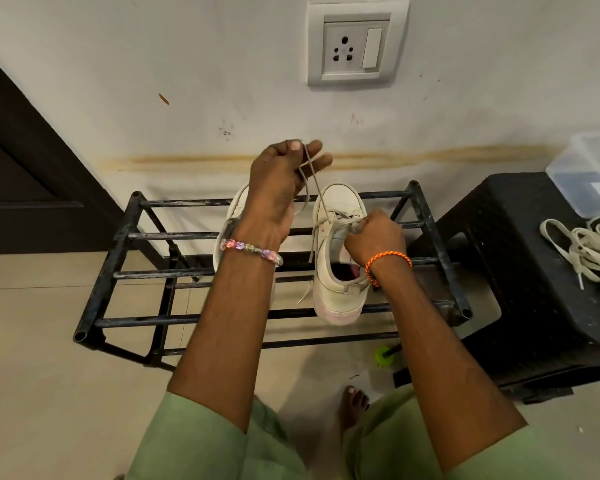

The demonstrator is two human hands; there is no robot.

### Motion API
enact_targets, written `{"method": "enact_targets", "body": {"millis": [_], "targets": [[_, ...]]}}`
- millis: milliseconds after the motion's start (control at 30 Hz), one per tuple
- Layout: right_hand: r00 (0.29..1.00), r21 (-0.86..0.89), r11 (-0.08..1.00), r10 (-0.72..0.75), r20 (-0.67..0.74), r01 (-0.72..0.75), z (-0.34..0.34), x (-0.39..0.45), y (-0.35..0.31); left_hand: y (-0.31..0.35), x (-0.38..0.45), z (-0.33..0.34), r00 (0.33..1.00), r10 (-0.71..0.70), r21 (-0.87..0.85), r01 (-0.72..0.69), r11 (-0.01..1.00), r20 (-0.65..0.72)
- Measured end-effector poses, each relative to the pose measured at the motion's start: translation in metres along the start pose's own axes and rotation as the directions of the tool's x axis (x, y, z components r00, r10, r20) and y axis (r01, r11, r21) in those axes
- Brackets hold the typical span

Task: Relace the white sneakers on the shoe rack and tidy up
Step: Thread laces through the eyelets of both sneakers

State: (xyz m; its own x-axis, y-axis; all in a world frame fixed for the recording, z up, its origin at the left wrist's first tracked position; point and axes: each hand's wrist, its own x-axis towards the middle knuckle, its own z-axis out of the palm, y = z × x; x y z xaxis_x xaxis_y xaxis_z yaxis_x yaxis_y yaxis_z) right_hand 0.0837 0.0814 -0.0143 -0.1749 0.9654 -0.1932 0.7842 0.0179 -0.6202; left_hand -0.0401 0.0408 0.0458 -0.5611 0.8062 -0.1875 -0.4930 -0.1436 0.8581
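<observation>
White sneaker [338, 251]: sits on the rack [118, 251], light.
Lace [312, 178]: soft, limp; I grip near its tip.
Left hand [278, 188]: pinches lace, raised.
Right hand [374, 237]: pinches lace at the eyelets.

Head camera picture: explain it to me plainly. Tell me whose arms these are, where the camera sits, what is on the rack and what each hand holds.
No machine here: a person wears one camera on the head, looking down at their own arms. The left hand, with a bead bracelet, is raised and pinches a lace pulled up from the right sneaker. The right hand, with an orange thread band, grips the lacing at that shoe's eyelets. Both white sneakers stand on a black shoe rack against the wall; the left sneaker is mostly hidden. Loose laces lie on a black stool, beside a clear box.
</observation>
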Motion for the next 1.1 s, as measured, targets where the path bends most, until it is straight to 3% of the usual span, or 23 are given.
{"method": "enact_targets", "body": {"millis": [67,100,167,200,233,267,467,567,667,800,867,900,967,1000,1033,1100], "targets": [[1.000,0.011,1.000,0.004,-0.007,-0.004,0.000,0.000,0.001,-0.008,0.001,-0.004,0.999,0.039,0.307,-0.027,0.951,-0.031],[1.000,0.020,1.000,0.006,-0.012,-0.006,0.000,0.000,0.001,-0.015,0.002,-0.009,0.997,0.073,0.528,-0.058,0.847,-0.007],[1.000,0.036,0.999,0.011,-0.025,-0.011,0.000,0.000,0.001,-0.032,0.005,-0.019,0.993,0.035,0.861,-0.115,0.495,0.113],[0.999,0.041,0.999,0.012,-0.031,-0.011,0.000,0.000,0.001,-0.040,0.005,-0.023,0.989,-0.023,0.930,-0.126,0.344,0.143],[0.999,0.043,0.999,0.011,-0.036,-0.010,0.001,-0.001,0.002,-0.045,0.005,-0.025,0.987,-0.057,0.955,-0.131,0.264,0.152],[0.999,0.046,0.999,0.011,-0.039,-0.009,0.001,-0.001,0.002,-0.047,0.005,-0.026,0.987,-0.065,0.959,-0.129,0.252,0.149],[0.999,0.058,0.998,0.020,-0.041,-0.018,0.002,-0.001,0.002,-0.050,0.010,-0.027,0.990,-0.057,0.890,-0.088,0.448,0.127],[1.000,0.035,0.999,0.009,-0.028,-0.008,0.001,-0.001,0.002,-0.049,0.010,-0.025,0.995,-0.047,0.787,-0.039,0.615,0.085],[1.000,0.024,1.000,0.000,-0.019,0.001,0.001,-0.002,0.001,-0.037,0.007,-0.020,0.997,-0.041,0.591,-0.006,0.806,0.067],[1.000,0.034,0.999,0.003,-0.019,-0.002,0.001,-0.002,0.000,-0.017,0.004,-0.009,0.999,-0.040,0.115,0.037,0.993,0.020],[1.000,0.043,0.999,-0.006,-0.025,0.007,0.001,-0.002,0.001,-0.015,0.006,-0.010,0.997,-0.077,-0.103,0.077,0.992,0.009],[1.000,0.046,0.999,-0.007,-0.026,0.008,0.001,-0.002,0.001,-0.016,0.006,-0.010,0.995,-0.095,-0.083,0.094,0.992,-0.007],[1.000,0.051,0.999,-0.010,-0.024,0.011,0.001,-0.001,0.002,-0.024,0.006,-0.014,0.994,-0.095,0.234,0.104,0.967,-0.053],[1.000,0.055,0.998,-0.011,-0.023,0.013,0.001,-0.001,0.002,-0.031,0.006,-0.017,0.997,-0.067,0.475,0.080,0.876,-0.044],[1.000,0.058,0.998,-0.013,-0.022,0.014,0.001,-0.001,0.002,-0.039,0.007,-0.020,0.999,-0.047,0.700,0.031,0.713,0.004],[1.000,0.062,0.998,-0.015,-0.021,0.016,0.001,-0.001,0.002,-0.051,0.007,-0.023,0.993,-0.038,0.908,-0.083,0.410,0.108]]}}
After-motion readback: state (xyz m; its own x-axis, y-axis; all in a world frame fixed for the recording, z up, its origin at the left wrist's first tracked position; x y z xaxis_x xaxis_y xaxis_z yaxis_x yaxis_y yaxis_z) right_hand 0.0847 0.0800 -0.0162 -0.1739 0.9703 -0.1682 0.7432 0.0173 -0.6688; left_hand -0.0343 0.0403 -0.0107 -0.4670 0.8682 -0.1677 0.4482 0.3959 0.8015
